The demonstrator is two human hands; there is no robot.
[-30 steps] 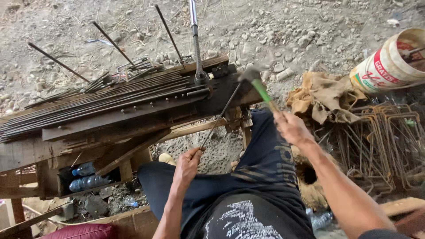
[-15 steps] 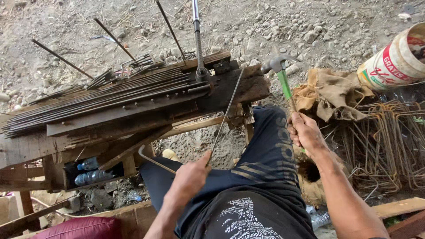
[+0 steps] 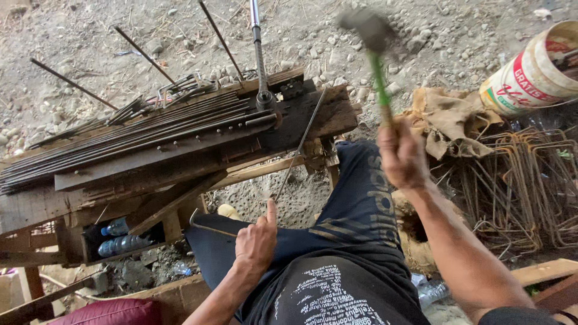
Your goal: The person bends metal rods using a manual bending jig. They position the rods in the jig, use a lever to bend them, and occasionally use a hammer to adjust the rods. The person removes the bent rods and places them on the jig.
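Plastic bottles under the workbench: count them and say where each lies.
2 show clearly. One bottle lies on the shelf under the bench, and a larger bottle lies just below and in front of it. More may be hidden in the dark behind them.

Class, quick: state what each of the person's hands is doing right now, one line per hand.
Left hand: closed on the thin steel rod that rests on the wooden bench.
Right hand: closed on the green-handled hammer, raised.

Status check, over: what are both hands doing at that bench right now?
Left hand grips thin steel rod laid on wooden bench. Right hand holds green-handled hammer raised. Nothing between them.
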